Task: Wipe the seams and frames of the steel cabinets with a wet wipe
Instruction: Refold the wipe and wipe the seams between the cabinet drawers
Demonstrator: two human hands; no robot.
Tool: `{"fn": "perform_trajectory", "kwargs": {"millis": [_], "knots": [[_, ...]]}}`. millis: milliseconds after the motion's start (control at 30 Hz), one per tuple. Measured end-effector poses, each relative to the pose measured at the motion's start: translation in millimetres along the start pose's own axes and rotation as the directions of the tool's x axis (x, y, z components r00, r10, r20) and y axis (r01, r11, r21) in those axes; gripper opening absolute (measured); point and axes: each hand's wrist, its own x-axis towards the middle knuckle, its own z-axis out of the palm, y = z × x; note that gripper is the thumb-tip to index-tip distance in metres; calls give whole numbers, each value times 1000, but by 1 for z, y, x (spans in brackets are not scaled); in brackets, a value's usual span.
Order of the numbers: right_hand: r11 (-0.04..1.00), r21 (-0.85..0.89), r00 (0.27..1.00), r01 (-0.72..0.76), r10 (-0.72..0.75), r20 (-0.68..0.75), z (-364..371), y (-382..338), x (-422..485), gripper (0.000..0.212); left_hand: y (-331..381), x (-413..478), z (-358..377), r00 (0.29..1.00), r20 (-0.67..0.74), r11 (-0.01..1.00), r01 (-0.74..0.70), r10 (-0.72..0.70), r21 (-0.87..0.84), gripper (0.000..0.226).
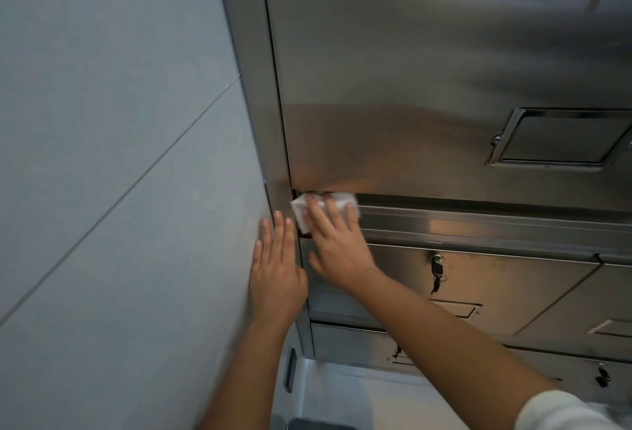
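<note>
Fingers (pixel 318 214) of our right hand (pixel 337 245) lie straight, pressing the wet wipe (pixel 298 212) onto the seam (pixel 444 200) under the big steel door (pixel 410 70). At 7 o'clock from the wipe, our left hand (pixel 277 275) rests flat on the wall (pixel 119 190), holding nothing.

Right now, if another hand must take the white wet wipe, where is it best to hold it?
Probably pinch the white folded wet wipe at its free left corner, coming from the left. There it sticks out past the right hand, whose straight fingers press the rest flat on the steel cabinet seam.
</note>
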Motion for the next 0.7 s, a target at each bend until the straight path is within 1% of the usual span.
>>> {"fn": "perform_trajectory", "kwargs": {"millis": [100,167,267,333,400,467,500,600,633,700], "knots": [[1000,10,1000,22,-23,9,-7,-18,19,82,-1,0,-3,1000,-13,999,0,0,-41,66],[999,-28,999,35,-35,-9,-6,-10,12,82,-2,-3,-3,1000,-8,1000,-5,5,-29,69],[999,-39,999,5,-6,-43,0,27,-15,85,-2,-5,-3,1000,17,1000,-12,12,-11,78],[997,-82,997,5,-12,-80,6,58,-40,85,-1,-5,-5,999,44,1000,-17,17,1,78],[994,-109,995,12,-23,-100,5,88,-61,86,0,-4,-7,996,85,1000,-8,7,2,82],[996,-88,996,7,-15,-83,1,103,-71,86,3,-5,-8,993,119,999,20,-24,35,86],[997,-72,997,-4,-1,-73,0,102,-71,86,7,-6,-8,991,123,998,44,-48,40,83],[997,13,995,-81,82,-59,2,86,-69,83,31,-11,-5,986,134,993,109,-102,-49,78],[995,37,993,-94,96,-62,2,82,-68,82,39,-13,-3,986,140,993,99,-88,-69,79],[997,41,995,-71,74,-68,0,89,-70,82,55,-17,-3,990,132,994,57,-44,-91,81]]}}
